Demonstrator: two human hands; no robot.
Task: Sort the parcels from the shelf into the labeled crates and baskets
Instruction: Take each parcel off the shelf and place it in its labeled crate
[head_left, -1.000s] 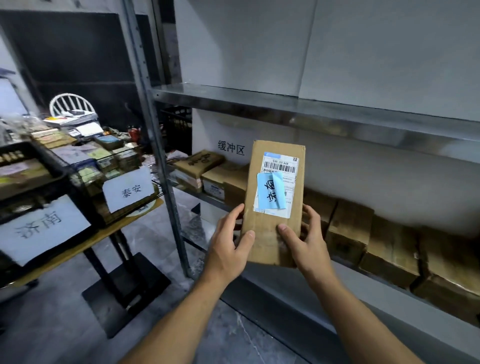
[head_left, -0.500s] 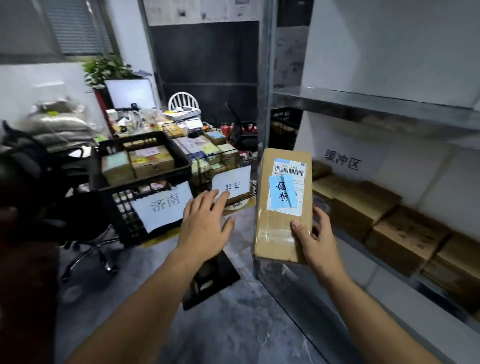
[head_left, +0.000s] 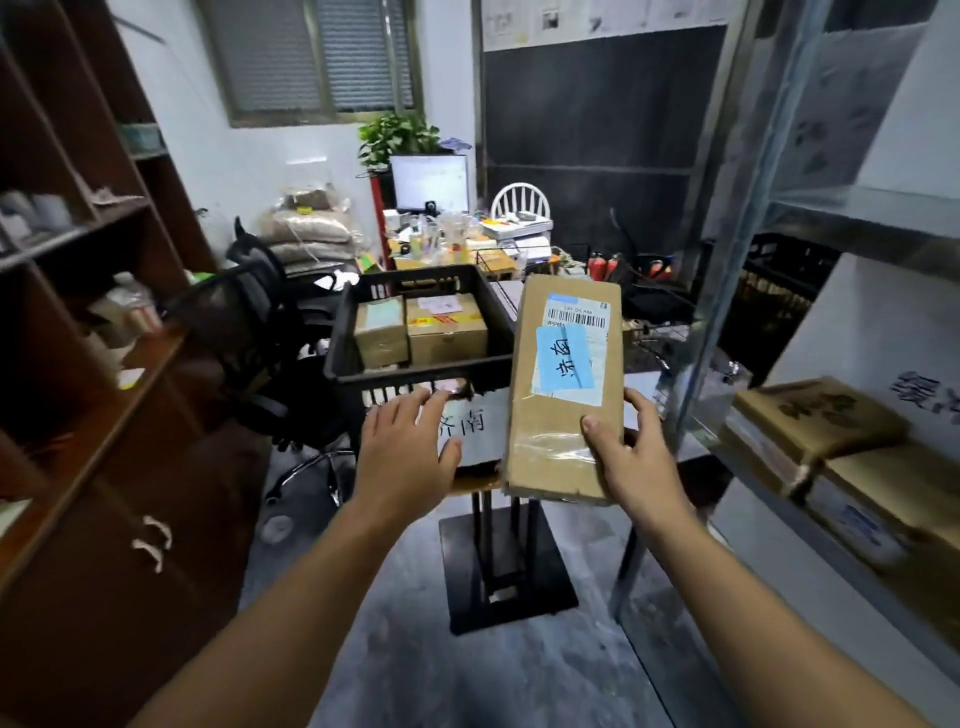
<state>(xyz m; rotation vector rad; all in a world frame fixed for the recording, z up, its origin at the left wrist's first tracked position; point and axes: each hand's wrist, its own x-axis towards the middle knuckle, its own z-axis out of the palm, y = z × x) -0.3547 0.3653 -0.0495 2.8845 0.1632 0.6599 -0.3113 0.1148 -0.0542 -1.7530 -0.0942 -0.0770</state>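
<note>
From where I stood, the right hand (head_left: 631, 457) gripped the lower end of a long cardboard parcel (head_left: 563, 405), thumb across its taped face and fingers behind. It held the parcel upright just right of the black crate (head_left: 415, 371). A blue slip (head_left: 563, 358) with handwriting covered part of the parcel's shipping label. The left hand (head_left: 410, 452) was spread flat, fingers straight and holding nothing, before the crate's front wall beside its white paper sign (head_left: 470, 428); whether it touched, I could not tell. Two cardboard boxes (head_left: 447, 327) sat in the crate. More parcels (head_left: 815, 421) lay on the metal shelf (head_left: 872, 213) to the right.
</note>
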